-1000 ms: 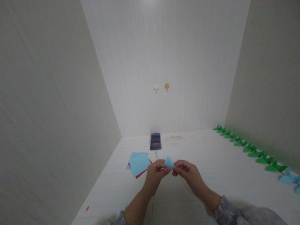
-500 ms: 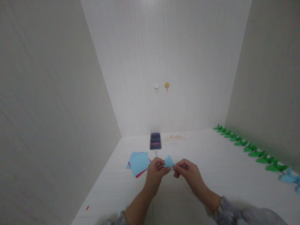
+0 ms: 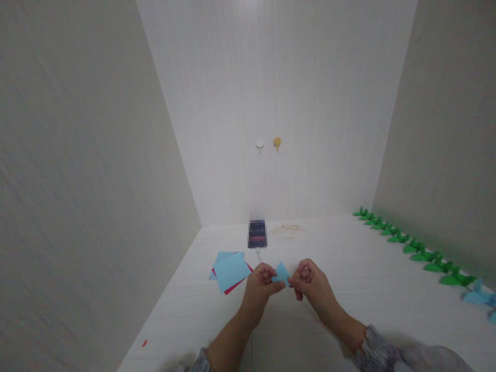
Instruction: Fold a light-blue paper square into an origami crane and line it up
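A small folded piece of light blue paper (image 3: pixel 281 273), coming to a point at the top, is held up between both hands over the white table. My left hand (image 3: pixel 259 288) grips its left side, thumb across the front and fingers behind. At its lower right corner, my right hand (image 3: pixel 312 282) pinches the paper between thumb and forefinger, the other fingers curled. Just left of my left hand lies a loose stack of square paper sheets (image 3: pixel 232 271), light blue with red edges showing beneath.
A phone (image 3: pixel 257 234) with a white cable (image 3: pixel 258 253) rests near the back wall. Folded green paper pieces (image 3: pixel 417 249) and light blue paper pieces (image 3: pixel 489 300) line the right side. A small red scrap (image 3: pixel 144 343) lies front left. Two hooks (image 3: pixel 277 143) are on the wall.
Both hands and the folded paper have shifted slightly right. The paper has tilted a little, and my right hand's fingers have turned upward. The stack and phone have stayed in place.
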The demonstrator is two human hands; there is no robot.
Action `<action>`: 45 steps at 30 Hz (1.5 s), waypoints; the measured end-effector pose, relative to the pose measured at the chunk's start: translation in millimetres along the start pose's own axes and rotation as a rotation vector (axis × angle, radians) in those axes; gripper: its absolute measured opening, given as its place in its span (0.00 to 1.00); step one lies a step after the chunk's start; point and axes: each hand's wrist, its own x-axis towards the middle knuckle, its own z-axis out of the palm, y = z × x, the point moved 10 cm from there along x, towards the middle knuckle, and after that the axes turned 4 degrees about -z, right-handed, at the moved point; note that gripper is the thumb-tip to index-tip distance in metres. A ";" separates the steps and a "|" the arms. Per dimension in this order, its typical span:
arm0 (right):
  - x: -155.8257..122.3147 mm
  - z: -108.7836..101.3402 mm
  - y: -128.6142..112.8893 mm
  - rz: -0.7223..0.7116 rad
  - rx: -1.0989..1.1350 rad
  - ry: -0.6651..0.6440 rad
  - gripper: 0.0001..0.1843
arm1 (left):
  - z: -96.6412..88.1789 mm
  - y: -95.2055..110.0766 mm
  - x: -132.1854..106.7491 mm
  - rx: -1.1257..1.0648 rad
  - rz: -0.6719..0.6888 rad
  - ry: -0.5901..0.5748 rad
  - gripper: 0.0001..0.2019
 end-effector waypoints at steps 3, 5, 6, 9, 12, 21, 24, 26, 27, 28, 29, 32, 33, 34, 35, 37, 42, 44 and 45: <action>0.0 0.8 2.5 0.013 0.010 -0.018 0.18 | -3.4 -1.6 -0.2 0.020 -0.017 0.034 0.14; 0.2 1.9 4.0 0.014 0.031 -0.037 0.18 | -4.6 -2.1 -0.3 0.019 -0.021 0.042 0.15; 0.4 2.4 4.6 0.014 0.043 -0.044 0.18 | -5.1 -2.5 -0.3 0.011 -0.022 0.044 0.16; 0.8 4.0 5.8 0.020 0.066 -0.058 0.18 | -6.9 -4.5 0.0 -0.022 -0.032 0.056 0.17; 0.6 8.0 6.1 0.035 0.063 -0.086 0.18 | -8.2 -6.3 0.4 -0.036 -0.047 0.062 0.17; 1.3 11.8 9.9 0.038 0.065 -0.159 0.19 | -6.5 -8.6 0.5 -0.006 -0.060 0.027 0.16; 1.4 9.2 10.3 0.021 0.046 -0.141 0.18 | -6.4 -8.3 0.6 -0.008 -0.052 0.025 0.16; 0.6 8.8 10.4 0.001 0.011 -0.142 0.16 | -7.8 -9.4 0.5 -0.028 -0.070 0.038 0.15; 0.0 9.0 10.9 -0.007 -0.014 -0.148 0.15 | -8.8 -10.5 0.4 -0.044 -0.087 0.047 0.14; -0.5 9.3 11.7 -0.013 -0.043 -0.158 0.14 | -9.7 -11.8 0.3 -0.061 -0.104 0.055 0.14; -1.1 9.7 12.5 -0.016 -0.075 -0.168 0.13 | -10.7 -12.9 0.4 -0.075 -0.118 0.062 0.13; -2.1 9.7 9.9 -0.044 -0.184 -0.189 0.11 | -13.2 -13.9 1.7 -0.091 -0.122 0.075 0.13; -2.3 10.1 6.4 -0.065 -0.221 -0.197 0.10 | -14.3 -13.8 2.3 -0.092 -0.115 0.081 0.14; -2.7 11.1 1.8 -0.093 -0.259 -0.206 0.08 | -15.4 -13.5 3.0 -0.090 -0.105 0.087 0.13; -3.1 12.5 -3.0 -0.119 -0.281 -0.217 0.08 | -16.2 -13.4 3.6 -0.085 -0.098 0.090 0.13; -3.4 13.8 -10.1 -0.153 -0.319 -0.223 0.10 | -17.3 -13.3 4.5 -0.070 -0.086 0.096 0.12; -1.4 12.5 -8.8 -0.181 -0.358 -0.194 0.07 | -14.8 -10.0 4.2 -0.014 -0.037 0.076 0.14; -0.3 10.8 -3.6 -0.185 -0.358 -0.175 0.05 | -11.1 -9.2 3.6 -0.012 -0.027 0.044 0.16; 0.2 9.6 0.1 -0.173 -0.348 -0.166 0.05 | -9.9 -9.1 3.3 -0.018 -0.026 0.034 0.16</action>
